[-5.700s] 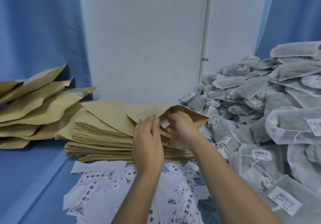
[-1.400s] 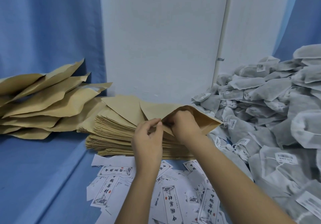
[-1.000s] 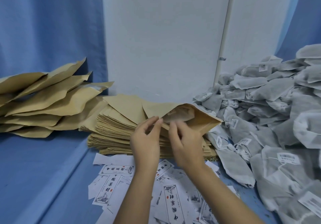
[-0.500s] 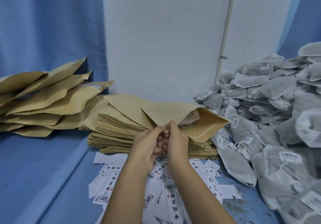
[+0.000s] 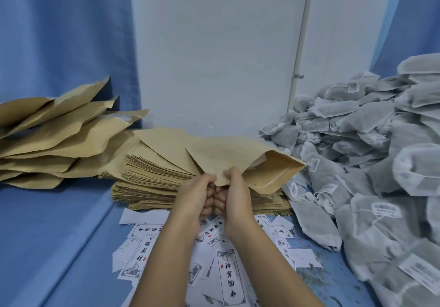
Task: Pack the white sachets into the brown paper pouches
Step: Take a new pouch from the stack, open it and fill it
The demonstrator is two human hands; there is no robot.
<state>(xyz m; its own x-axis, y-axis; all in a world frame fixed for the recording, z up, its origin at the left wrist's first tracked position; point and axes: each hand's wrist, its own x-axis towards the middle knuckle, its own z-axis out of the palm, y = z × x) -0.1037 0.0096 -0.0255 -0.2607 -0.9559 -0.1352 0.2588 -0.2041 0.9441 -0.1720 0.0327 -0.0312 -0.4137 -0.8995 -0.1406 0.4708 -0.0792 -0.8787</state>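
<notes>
Gripping one brown pouch (image 5: 238, 156) by its near corner. Head view, the only one: left hand (image 5: 197, 194) and right hand (image 5: 234, 192) sit knuckle to knuckle, fingers of both curled and pinching the paper edge. The pouch lies tilted on top of the flat pouch stack (image 5: 152, 171), mouth gaping toward the right. A pale patch (image 5: 258, 162) shows just inside the mouth, likely a sachet, can't confirm. The sachet heap (image 5: 357, 152) is on my right, touching the stack's right side. The puffed-up pouches (image 5: 47, 140) piled on my left look finished, contents hidden. The printed paper slips (image 5: 228, 275) lie scattered on the blue counter (image 5: 59, 235) under my wrists.

Progress read: early-to-mid. A modest pile is done; a thick stack of empties and a large heap of sachets are left. This pouch looks loaded, but its mouth is open and it's not yet on the left pile.
</notes>
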